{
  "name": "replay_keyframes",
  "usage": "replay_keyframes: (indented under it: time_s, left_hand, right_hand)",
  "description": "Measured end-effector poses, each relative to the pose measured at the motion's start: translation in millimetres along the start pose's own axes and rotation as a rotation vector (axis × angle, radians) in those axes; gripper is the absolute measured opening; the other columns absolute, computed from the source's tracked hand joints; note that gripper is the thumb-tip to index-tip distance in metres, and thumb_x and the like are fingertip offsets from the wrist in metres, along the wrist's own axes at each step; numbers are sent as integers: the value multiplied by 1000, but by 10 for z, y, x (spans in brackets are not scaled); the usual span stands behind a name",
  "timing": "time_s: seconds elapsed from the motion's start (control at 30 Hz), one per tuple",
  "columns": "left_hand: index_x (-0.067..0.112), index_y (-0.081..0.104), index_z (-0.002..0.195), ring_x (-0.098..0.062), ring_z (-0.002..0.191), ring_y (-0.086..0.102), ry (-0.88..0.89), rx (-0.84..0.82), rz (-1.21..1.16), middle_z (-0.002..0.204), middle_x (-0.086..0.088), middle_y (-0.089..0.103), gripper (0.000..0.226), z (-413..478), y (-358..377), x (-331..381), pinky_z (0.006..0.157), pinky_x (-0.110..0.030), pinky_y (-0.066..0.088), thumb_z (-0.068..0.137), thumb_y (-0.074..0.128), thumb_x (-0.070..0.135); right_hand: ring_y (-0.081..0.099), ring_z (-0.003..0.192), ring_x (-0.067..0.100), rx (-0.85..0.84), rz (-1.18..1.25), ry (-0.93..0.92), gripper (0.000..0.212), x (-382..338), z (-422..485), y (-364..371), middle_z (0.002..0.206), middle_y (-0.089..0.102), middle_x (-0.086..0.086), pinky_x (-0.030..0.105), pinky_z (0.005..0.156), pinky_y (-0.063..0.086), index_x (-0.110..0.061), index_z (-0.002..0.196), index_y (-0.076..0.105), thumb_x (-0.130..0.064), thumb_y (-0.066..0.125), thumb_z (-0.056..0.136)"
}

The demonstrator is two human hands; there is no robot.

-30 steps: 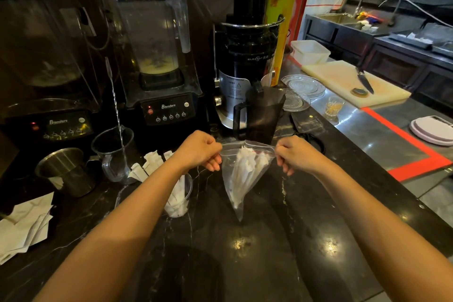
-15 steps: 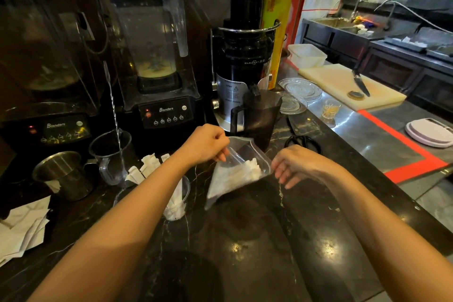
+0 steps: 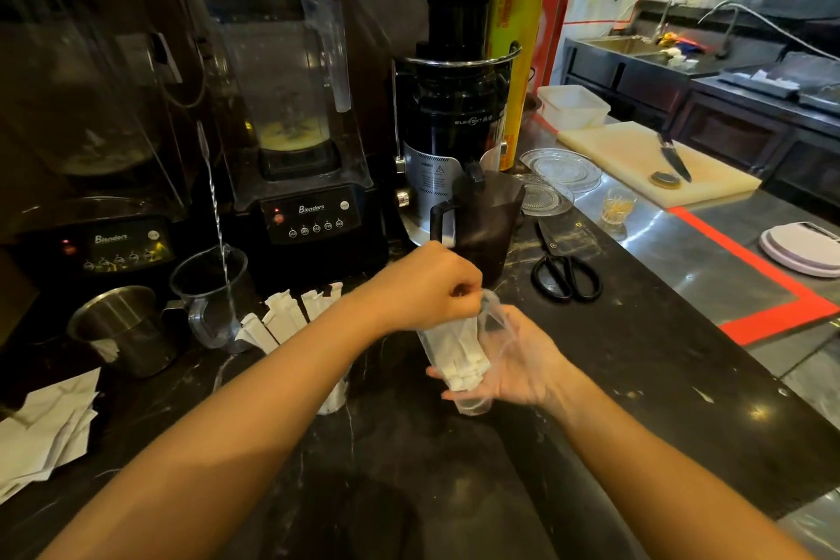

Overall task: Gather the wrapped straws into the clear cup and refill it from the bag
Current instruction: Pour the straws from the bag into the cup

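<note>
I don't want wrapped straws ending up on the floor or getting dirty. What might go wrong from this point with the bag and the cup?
1. The left hand pinches the bag by its top while the right hand only cradles it open-palmed; the wrapped straws may slide out onto the counter.
2. The clear cup, already full, sits hidden behind the left forearm, which might knock it over.
3. The scissors lie near the right hand.

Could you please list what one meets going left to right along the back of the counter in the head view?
Steel cup → clear measuring jug → blender → juicer → scissors → cutting board → white scale.
</note>
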State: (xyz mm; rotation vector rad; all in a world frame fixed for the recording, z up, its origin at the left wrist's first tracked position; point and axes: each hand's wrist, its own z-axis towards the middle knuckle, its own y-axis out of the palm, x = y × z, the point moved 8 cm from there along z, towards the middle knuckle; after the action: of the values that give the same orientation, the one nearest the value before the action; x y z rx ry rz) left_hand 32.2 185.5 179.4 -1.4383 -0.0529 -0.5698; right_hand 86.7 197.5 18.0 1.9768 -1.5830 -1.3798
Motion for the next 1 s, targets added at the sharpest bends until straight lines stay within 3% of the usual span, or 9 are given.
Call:
replay_keyframes:
  time_s: [0.13, 0.3, 0.37, 0.43, 0.5, 0.6, 0.7, 0.83, 1.0]
  left_hand:
    - [-1, 64, 67, -24, 62, 58, 93, -6, -9, 67, -15, 64, 31, -118, 59, 135, 65, -39, 50, 80, 48, 23]
    - [5, 71, 71, -21, 72, 64, 96, -19, -163, 76, -12, 72, 27, -276, 44, 159, 75, -43, 50, 77, 53, 24]
    - [11, 74, 79, -13, 81, 65, 39, -14, -294, 86, -6, 74, 20, -376, -18, 72, 81, -33, 50, 77, 58, 23]
    - [20, 71, 80, -8, 89, 62, -90, 101, -453, 91, 4, 69, 11, -499, -171, -139, 84, -25, 50, 78, 60, 21]
    - [27, 61, 86, -12, 97, 58, -308, 393, -605, 96, 8, 60, 16, -692, -391, -488, 80, -21, 49, 81, 62, 11]
    - [21, 43, 123, -14, 107, 51, -692, 749, -874, 113, 4, 50, 47, -1097, -427, -1007, 85, -25, 46, 81, 63, 12]
    - [14, 39, 133, -18, 101, 57, -812, 628, -1222, 109, -4, 59, 57, -1179, -165, -1206, 80, -32, 50, 81, 62, 22]
    - [10, 59, 109, -18, 86, 68, -634, 445, -1490, 97, -8, 70, 30, -1053, -166, -1122, 77, -34, 57, 81, 56, 20]
    - [19, 61, 97, -11, 77, 71, -566, 518, -1263, 86, 1, 73, 20, -1089, -455, -1261, 72, -28, 59, 86, 52, 5]
  right_hand:
    - [65, 91, 33, 60, 0, -64, 50, -142, -18, 18, 95, 71, 19, 45, 86, 50, -8, 102, 69, -46, 44, 80]
    - [65, 60, 21, 44, -94, -208, 27, -281, -31, 280, 66, 64, 10, 32, 59, 53, -8, 59, 69, -14, 51, 78]
    - [62, 72, 24, 3, -99, -184, 12, -259, 34, 356, 79, 62, 13, 35, 69, 52, -3, 78, 67, -8, 65, 68]
    - [66, 79, 27, -56, -141, -87, 45, -177, 88, 495, 89, 65, 18, 38, 74, 55, 3, 106, 61, -4, 70, 62]
    - [70, 71, 23, -95, -225, -105, 41, -242, 90, 639, 87, 69, 15, 33, 65, 58, -1, 116, 54, -3, 57, 75]
    - [72, 65, 17, -192, -329, -229, 33, -417, 64, 971, 85, 70, 8, 28, 53, 57, -13, 113, 54, 2, 39, 88]
    - [72, 71, 16, -227, -437, -303, 34, -517, 105, 1211, 89, 69, 5, 29, 57, 59, -21, 104, 56, 5, 40, 88]
    - [63, 96, 25, -267, -581, -374, 39, -534, 192, 1586, 105, 63, 9, 43, 86, 53, -20, 113, 55, 4, 51, 83]
    - [61, 106, 27, -189, -683, -467, 48, -569, 348, 1829, 118, 61, 11, 42, 89, 53, -11, 128, 46, 5, 53, 83]
